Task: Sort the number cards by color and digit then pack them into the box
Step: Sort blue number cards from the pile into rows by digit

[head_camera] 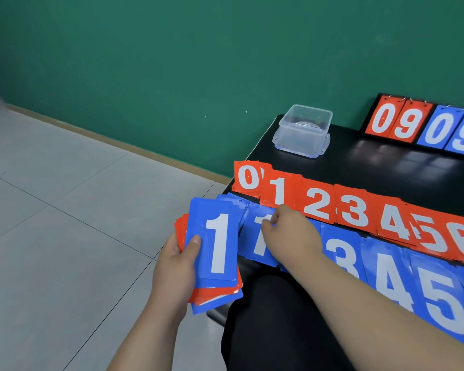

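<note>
My left hand [175, 259] grips a mixed stack of red and blue number cards [214, 245] off the table's left edge, a blue 1 on top. My right hand [287, 231] lies on the blue 1 pile [256, 236] on the table, fingertips curled on the top card. A row of red piles [316, 203] runs from 0 up to 6 across the black table [359, 162]. In front of it lies a row of blue piles [386, 274] showing 1, 3, 4, 5. The clear plastic box [303, 129] stands open at the table's far left corner.
A flip scoreboard [423, 127] reading 09 in red and 09 in blue stands at the back right. A green wall is behind the table. Grey tiled floor [65, 210] lies to the left. My dark-clothed lap [273, 317] is below the table's front edge.
</note>
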